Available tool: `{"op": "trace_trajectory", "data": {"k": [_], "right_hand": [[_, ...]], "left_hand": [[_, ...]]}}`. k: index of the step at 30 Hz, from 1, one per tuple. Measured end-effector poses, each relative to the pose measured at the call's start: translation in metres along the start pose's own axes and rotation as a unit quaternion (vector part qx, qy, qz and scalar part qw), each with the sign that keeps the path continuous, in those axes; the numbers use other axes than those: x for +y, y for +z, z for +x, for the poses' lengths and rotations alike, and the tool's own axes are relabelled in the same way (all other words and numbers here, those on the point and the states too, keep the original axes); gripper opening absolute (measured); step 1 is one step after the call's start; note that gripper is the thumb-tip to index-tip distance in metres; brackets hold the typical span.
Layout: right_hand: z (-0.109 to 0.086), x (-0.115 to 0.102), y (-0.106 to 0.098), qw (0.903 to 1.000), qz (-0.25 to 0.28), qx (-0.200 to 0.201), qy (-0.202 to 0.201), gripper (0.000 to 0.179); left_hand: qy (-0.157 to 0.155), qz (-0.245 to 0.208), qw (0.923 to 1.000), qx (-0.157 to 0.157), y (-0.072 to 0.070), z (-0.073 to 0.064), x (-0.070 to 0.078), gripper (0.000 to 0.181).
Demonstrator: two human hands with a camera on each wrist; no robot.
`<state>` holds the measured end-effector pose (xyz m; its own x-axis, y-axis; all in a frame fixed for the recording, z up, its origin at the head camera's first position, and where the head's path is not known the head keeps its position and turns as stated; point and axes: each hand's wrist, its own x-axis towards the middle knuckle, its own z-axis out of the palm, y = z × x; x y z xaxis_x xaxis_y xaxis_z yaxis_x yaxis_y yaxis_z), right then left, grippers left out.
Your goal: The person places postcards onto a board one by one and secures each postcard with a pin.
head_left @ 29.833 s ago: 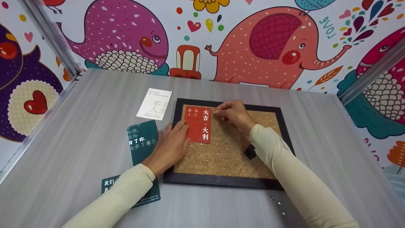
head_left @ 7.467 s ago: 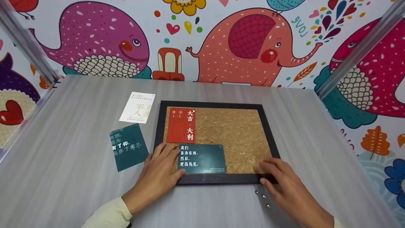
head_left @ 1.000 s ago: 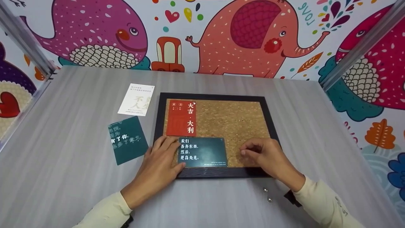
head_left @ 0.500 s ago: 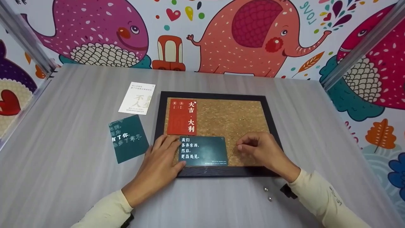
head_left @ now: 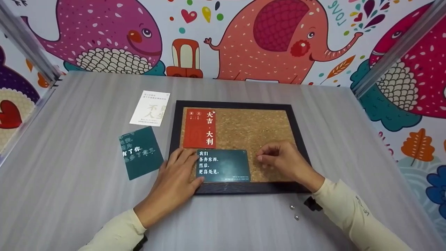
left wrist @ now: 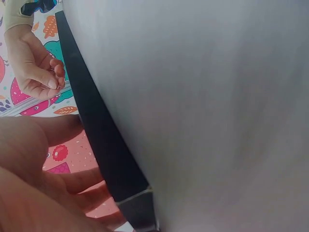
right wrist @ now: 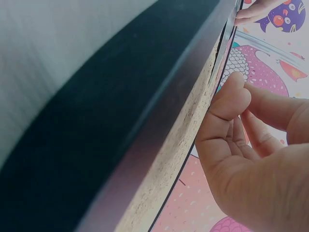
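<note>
A black-framed cork board (head_left: 259, 127) lies flat on the table. On its upper left is a red card (head_left: 197, 130) with a small push pin (head_left: 213, 112) at the top right corner. Below that card lies a dark green card (head_left: 231, 164) with white writing. My left hand (head_left: 176, 179) rests with spread fingers on the frame's lower left, its thumb by the green card's corner. Over the cork right of this card, my right hand (head_left: 287, 160) pinches thumb and forefinger together. What they pinch, apparently a push pin, is mostly hidden by the fingertips.
Two clear push pins, a nearer one (head_left: 296, 218) and a farther one (head_left: 292, 206), lie on the table below the frame. Left of the board are a white card (head_left: 150, 109) and another green card (head_left: 143, 162). A patterned wall (head_left: 230, 66) rises behind.
Three loose pins lay on the table several seconds ago; two lie there now. My pinching right hand has drifted left toward the green card over the last second. The left hand keeps its place.
</note>
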<state>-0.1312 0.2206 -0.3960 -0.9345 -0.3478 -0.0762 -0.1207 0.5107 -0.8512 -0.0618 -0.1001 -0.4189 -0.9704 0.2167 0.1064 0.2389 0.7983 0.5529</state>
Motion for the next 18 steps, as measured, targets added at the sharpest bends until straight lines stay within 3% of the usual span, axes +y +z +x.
{"op": "trace_trajectory", "data": {"k": [18], "right_hand": [[0.011,0.004,0.003,0.9988,0.020,-0.011,0.042,0.005]], "left_hand": [[0.000,-0.004,1.0000,0.001,0.000,0.000,0.000,0.063]]}}
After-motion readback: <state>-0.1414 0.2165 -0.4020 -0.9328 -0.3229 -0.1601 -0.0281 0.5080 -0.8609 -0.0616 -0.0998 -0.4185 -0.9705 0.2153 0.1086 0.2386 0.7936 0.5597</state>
